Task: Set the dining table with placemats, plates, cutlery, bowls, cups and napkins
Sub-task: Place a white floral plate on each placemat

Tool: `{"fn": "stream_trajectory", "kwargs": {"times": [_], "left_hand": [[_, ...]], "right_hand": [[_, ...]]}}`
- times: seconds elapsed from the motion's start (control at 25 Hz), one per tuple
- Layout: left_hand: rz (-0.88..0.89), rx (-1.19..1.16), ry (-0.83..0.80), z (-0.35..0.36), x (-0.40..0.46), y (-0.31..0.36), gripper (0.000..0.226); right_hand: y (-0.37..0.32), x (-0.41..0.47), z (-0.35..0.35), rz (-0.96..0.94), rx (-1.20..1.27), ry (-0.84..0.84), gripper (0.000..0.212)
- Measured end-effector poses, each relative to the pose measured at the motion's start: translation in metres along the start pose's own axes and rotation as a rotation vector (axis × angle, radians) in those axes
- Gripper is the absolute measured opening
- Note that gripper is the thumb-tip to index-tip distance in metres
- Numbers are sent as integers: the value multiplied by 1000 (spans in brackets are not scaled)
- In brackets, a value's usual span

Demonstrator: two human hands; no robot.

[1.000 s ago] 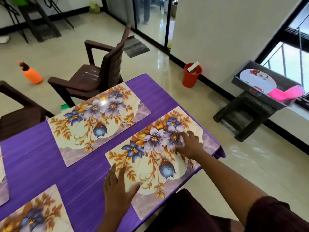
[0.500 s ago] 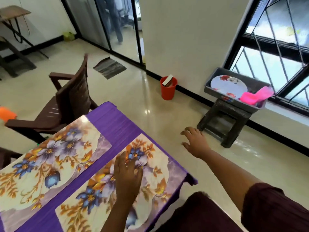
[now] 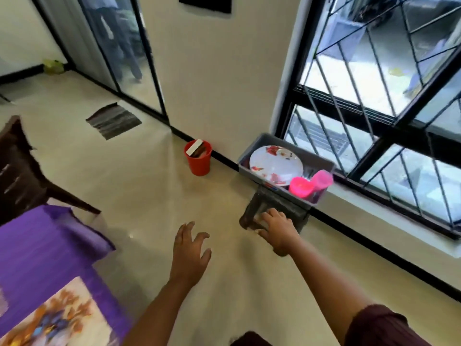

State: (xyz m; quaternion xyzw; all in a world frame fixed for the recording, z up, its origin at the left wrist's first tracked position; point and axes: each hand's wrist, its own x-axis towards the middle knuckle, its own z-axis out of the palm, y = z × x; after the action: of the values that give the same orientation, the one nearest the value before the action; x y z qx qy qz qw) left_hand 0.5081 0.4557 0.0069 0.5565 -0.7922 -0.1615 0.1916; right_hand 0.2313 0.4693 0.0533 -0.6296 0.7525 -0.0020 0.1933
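We see a glossy cream floor (image 3: 139, 196) below a barred window (image 3: 374, 96). The plate (image 3: 275, 162) lies in a grey tray (image 3: 249, 156), beyond our empty, spread left hand (image 3: 190, 250) and right hand (image 3: 278, 227).

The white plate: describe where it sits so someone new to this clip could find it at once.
Under the barred window on the right, a grey tray rests on a low dark stool against the wall. The white plate lies in the tray's left part. It is round with red flower prints, unlike the pink plastic cups beside it.
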Motion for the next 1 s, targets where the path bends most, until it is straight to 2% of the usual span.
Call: {"fn": "stream_trajectory", "kwargs": {"times": [0.16, 0.32, 0.52, 0.68, 1.0], "left_hand": [[86, 4, -121, 37, 50, 44, 32], [74, 15, -222, 75, 101, 51, 29], [109, 43, -333, 128, 209, 60, 27], [131, 87, -423, 146, 301, 85, 30], [-33, -64, -735, 167, 449, 138, 43]], "right_hand": [[70, 30, -21, 114, 130, -3, 46], [116, 62, -28, 168, 188, -38, 40], [164, 133, -42, 197, 265, -80, 39], [197, 187, -72, 228, 280, -119, 42], [260, 280, -109, 306, 382, -126, 35]]}}
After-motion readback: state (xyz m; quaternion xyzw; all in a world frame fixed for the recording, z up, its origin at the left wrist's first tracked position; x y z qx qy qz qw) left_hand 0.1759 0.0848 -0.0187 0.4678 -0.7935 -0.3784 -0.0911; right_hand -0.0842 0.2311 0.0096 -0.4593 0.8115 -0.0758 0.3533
